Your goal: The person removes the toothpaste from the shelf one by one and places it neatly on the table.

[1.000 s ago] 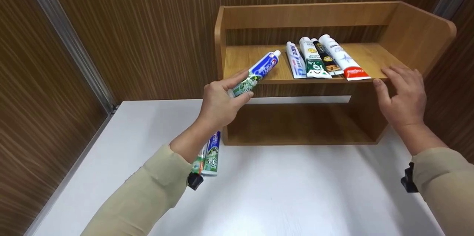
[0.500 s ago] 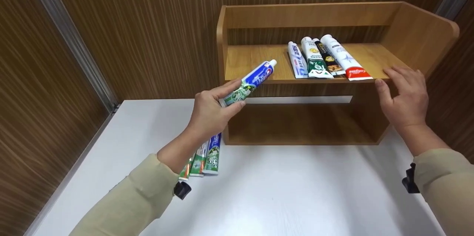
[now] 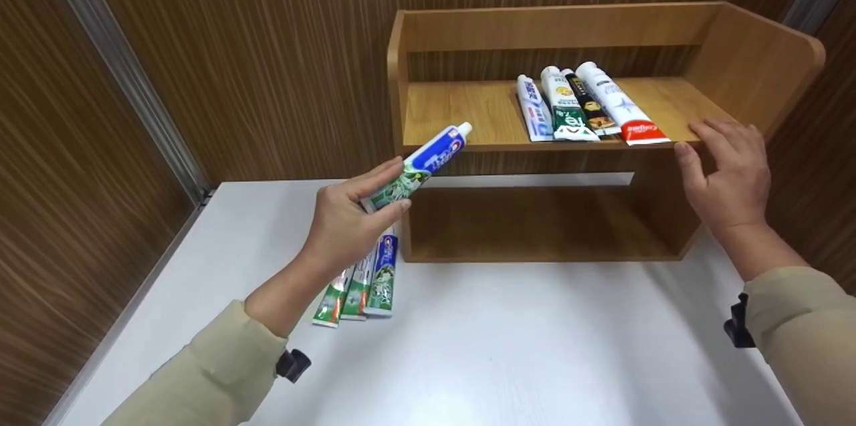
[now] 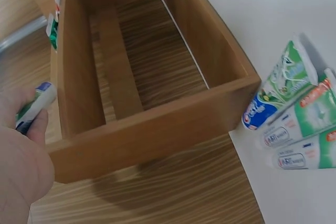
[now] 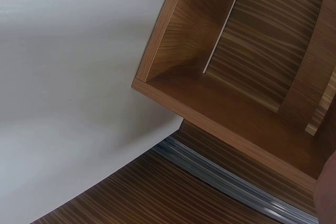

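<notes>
My left hand [image 3: 341,222] pinches a blue and green toothpaste tube [image 3: 435,158] near its flat end, between thumb and fingers. The tube's white cap points up and right, in front of the left part of the upper shelf. In the left wrist view the same toothpaste tube [image 4: 38,103] shows partly behind the fingers. My right hand [image 3: 732,175] rests on the front edge of the upper shelf [image 3: 461,101], fingers on the board. Several toothpaste tubes [image 3: 622,105] lie side by side on that shelf, caps to the back, the red-ended one nearest my right hand.
Three more toothpaste tubes [image 4: 283,85] lie on the white table [image 3: 508,346], left of the wooden rack [image 3: 535,259]. The rack's lower compartment sits under the shelf, its side panel [image 3: 756,58] rising at the right. A wood-grain wall [image 3: 267,45] stands close behind.
My left hand has drawn back down and left with the toothpaste tube, away from the shelf. More of the tubes on the table now shows. My right hand stays put.
</notes>
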Action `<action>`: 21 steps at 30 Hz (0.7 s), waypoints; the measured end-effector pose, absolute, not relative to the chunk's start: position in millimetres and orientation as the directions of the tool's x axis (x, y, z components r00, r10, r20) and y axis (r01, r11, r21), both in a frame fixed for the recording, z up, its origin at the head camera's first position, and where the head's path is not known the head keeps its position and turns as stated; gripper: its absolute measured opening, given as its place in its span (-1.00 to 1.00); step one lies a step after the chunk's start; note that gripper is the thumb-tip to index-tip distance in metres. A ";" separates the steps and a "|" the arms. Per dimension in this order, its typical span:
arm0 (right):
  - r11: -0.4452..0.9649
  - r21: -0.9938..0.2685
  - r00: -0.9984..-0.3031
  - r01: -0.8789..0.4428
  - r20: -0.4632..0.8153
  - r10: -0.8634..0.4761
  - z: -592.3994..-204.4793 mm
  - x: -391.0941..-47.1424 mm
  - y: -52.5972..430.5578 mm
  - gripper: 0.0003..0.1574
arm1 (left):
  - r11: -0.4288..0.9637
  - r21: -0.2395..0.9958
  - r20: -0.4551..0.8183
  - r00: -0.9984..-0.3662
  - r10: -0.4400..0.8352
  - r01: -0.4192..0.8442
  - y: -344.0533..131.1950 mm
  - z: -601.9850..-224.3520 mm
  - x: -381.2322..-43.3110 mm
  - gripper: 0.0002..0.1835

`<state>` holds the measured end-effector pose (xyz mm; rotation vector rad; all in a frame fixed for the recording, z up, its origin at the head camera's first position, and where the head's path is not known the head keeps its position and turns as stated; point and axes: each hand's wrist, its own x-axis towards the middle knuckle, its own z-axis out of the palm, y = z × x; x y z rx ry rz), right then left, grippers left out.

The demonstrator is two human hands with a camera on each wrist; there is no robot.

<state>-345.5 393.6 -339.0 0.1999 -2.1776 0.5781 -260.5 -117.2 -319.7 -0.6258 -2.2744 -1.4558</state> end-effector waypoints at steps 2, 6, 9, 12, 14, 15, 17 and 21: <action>0.882 -0.328 -0.617 -0.340 0.785 0.054 -339.0 -345.6 393.1 -0.45 | 0.360 0.748 0.537 -0.827 0.166 0.558 -122.3 -322.0 -257.7 -0.45; 0.881 -0.322 -0.609 -0.346 0.792 0.050 -338.7 -345.4 392.0 -0.45 | 0.336 0.743 0.559 -0.812 0.164 0.579 -130.7 -324.9 -251.2 -0.47; 0.880 -0.324 -0.606 -0.349 0.794 0.052 -338.2 -345.0 391.8 -0.45 | 0.331 0.742 0.563 -0.810 0.164 0.583 -135.3 -326.2 -247.1 -0.48; 0.881 -0.322 -0.605 -0.348 0.794 0.051 -338.0 -345.2 392.4 -0.45 | 0.347 0.743 0.555 -0.817 0.158 0.572 -138.9 -327.8 -244.1 -0.47; 0.882 -0.323 -0.611 -0.343 0.790 0.052 -338.1 -345.2 392.7 -0.44 | 0.355 0.745 0.550 -0.822 0.151 0.564 -140.6 -328.4 -241.8 -0.46; 0.883 -0.325 -0.616 -0.339 0.786 0.053 -338.2 -345.2 392.9 -0.44 | 0.359 0.747 0.547 -0.824 0.148 0.560 -141.0 -328.1 -240.0 -0.46; 0.883 -0.332 -0.626 -0.332 0.777 0.057 -338.3 -345.1 393.2 -0.44 | 0.365 0.746 0.546 -0.825 0.144 0.557 -141.3 -325.4 -234.8 -0.47; 0.883 -0.336 -0.632 -0.328 0.773 0.059 -338.1 -344.8 393.6 -0.44 | 0.378 0.743 0.544 -0.828 0.138 0.552 -141.1 -317.2 -222.4 -0.48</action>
